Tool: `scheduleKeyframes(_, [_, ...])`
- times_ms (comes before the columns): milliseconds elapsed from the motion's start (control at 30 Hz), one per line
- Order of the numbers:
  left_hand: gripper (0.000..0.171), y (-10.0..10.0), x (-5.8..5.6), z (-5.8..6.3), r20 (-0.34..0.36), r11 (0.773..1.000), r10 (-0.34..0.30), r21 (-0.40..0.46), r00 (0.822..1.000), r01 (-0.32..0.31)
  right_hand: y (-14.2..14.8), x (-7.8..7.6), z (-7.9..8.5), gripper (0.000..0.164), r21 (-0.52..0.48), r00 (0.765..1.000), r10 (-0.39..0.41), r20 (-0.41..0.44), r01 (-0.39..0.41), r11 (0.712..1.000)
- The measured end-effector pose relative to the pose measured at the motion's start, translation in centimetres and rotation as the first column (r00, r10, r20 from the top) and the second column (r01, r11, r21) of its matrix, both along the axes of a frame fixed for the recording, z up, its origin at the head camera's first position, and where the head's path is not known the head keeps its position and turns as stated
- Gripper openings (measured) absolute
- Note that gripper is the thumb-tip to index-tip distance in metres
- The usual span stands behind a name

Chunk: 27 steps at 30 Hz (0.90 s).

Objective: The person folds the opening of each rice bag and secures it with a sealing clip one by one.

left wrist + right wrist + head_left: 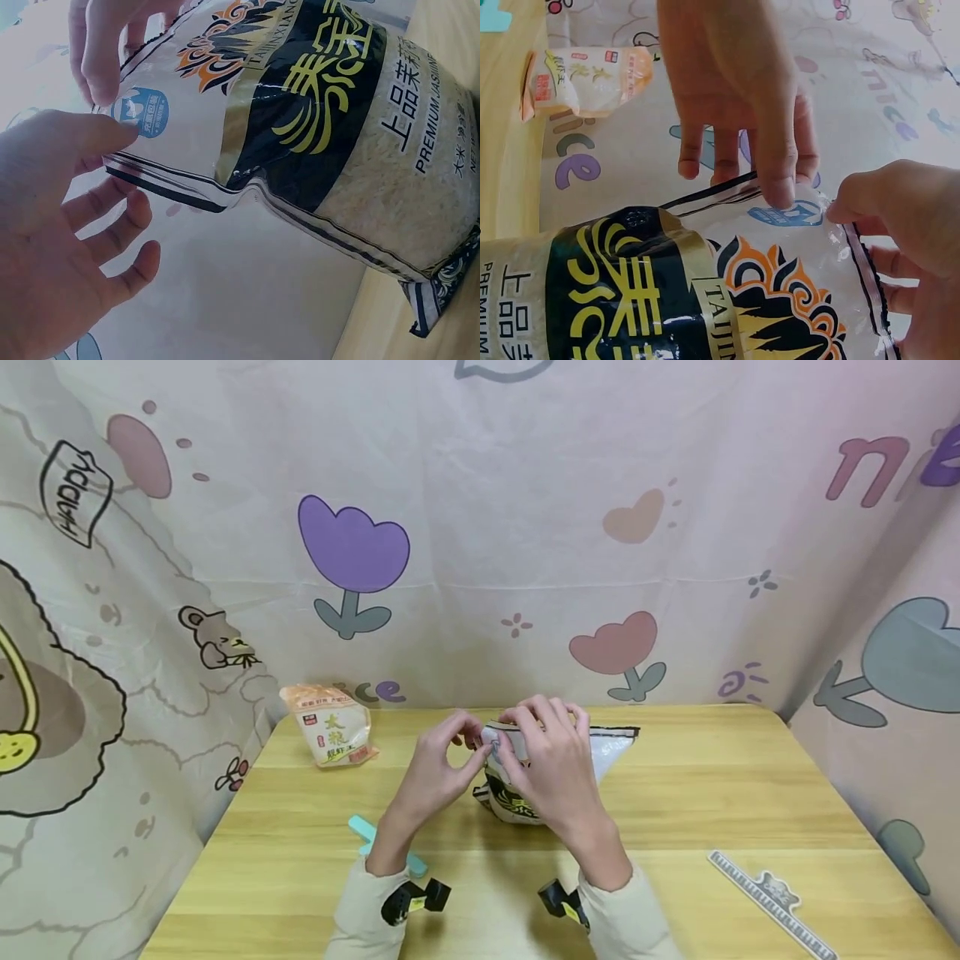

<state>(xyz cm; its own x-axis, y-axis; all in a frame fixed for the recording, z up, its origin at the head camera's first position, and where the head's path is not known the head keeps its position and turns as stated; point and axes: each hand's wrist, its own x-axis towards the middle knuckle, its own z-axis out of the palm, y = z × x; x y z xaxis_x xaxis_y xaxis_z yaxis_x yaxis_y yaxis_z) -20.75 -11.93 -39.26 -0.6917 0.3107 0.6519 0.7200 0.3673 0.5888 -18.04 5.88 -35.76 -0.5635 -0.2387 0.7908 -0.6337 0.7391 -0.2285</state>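
Note:
A rice bag (517,802) with a black band, yellow lettering and a clear rice-filled part stands on the table before me. My left hand (442,764) pinches its upper left corner between thumb and fingers; in the left wrist view the thumb of this left hand (75,202) lies by a round blue label (142,112). Along the top edge my right hand (555,760) grips the bag, its thumb on the front and its fingers behind. In the right wrist view both the left hand (742,97) and right hand (915,240) meet near that corner.
A smaller orange-and-white bag (330,727) stands at the table's back left. Turquoise sticks (363,828), perhaps a clip, lie by my left wrist. To the right is a long clip (772,902) with a cat figure. A printed curtain (480,527) surrounds the wooden table (697,793).

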Motion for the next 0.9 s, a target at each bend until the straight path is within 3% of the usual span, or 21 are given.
scheduleKeyframes(267, [0.019,0.1,-0.4,0.1,-0.018,0.999,-0.023,0.022,1.0,0.023,0.9,-0.1,0.5,0.009,0.008,0.999,0.03,0.012,-0.03,1.0])
scheduleKeyframes(467, [0.025,0.3,-0.2,0.6,-0.048,0.999,-0.05,-0.024,0.998,0.049,1.8,-0.2,0.8,0.01,-0.021,0.999,0.041,0.021,-0.041,0.999])
scheduleKeyframes(633, [0.013,0.4,1.2,2.1,0.053,0.992,-0.126,0.024,0.991,0.125,2.4,0.1,0.8,0.01,-0.073,0.999,0.037,0.029,-0.034,0.997])
scheduleKeyframes(767, [0.007,0.6,2.3,3.1,0.144,0.989,-0.128,0.096,0.981,0.115,2.2,0.3,0.6,0.007,-0.071,0.999,0.034,0.04,-0.031,0.997])
scheduleKeyframes(900, [0.015,0.6,2.4,3.3,0.16,0.986,-0.138,0.119,0.978,0.119,1.5,0.3,0.6,0.005,-0.067,0.999,0.035,0.039,-0.032,0.997])
